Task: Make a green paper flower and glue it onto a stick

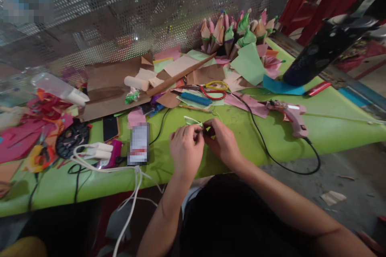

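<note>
A small folded piece of light green paper (193, 121) pokes out above the fingers of my left hand (187, 144), which is closed around its lower part. My right hand (222, 142) meets it from the right, thumb and fingers pinched at the paper's right end; the exact contact is hidden by the fingers. Just beyond my hands lie a thin stick (196, 108), a blue-handled cutter (196, 98) and scissors with red and yellow handles (215, 88). To the right, a pink glue gun (291, 116) rests on the green tabletop (256, 144).
Paper cones with swirled tops (235, 34) stand at the back by a perforated metal panel (120, 16). Loose paper sheets (249, 64) cover the far side. Left are a phone (138, 142), a charger with white cables (110, 156) and an orange-yellow glue gun (40, 154). A dark bottle (319, 52) stands right.
</note>
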`<act>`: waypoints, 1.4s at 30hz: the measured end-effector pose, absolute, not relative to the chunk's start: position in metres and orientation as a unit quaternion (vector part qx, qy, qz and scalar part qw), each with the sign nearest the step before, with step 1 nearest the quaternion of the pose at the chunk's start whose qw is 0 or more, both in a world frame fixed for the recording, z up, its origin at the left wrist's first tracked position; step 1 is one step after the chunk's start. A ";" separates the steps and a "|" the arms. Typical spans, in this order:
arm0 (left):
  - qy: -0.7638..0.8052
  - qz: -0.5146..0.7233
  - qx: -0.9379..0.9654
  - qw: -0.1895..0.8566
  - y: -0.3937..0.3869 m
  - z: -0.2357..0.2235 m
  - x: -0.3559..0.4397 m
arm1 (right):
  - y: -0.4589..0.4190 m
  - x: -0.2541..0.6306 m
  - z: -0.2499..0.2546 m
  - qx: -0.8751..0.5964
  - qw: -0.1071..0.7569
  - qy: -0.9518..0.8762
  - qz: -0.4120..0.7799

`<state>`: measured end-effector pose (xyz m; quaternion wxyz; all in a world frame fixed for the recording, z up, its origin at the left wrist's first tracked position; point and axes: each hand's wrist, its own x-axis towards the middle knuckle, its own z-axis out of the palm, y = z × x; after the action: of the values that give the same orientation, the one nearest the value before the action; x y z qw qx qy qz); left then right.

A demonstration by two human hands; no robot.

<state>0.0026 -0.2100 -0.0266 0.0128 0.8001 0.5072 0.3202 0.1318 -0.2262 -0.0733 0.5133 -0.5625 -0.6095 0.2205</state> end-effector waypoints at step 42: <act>0.482 0.225 0.846 -0.043 -0.208 -0.007 0.002 | -0.221 0.131 -0.075 -0.580 0.515 -0.587 0.233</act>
<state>0.0020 -0.2084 -0.0070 -0.0431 0.8457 0.4821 0.2248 0.1309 -0.2212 -0.0747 0.5154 -0.5797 -0.5865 0.2329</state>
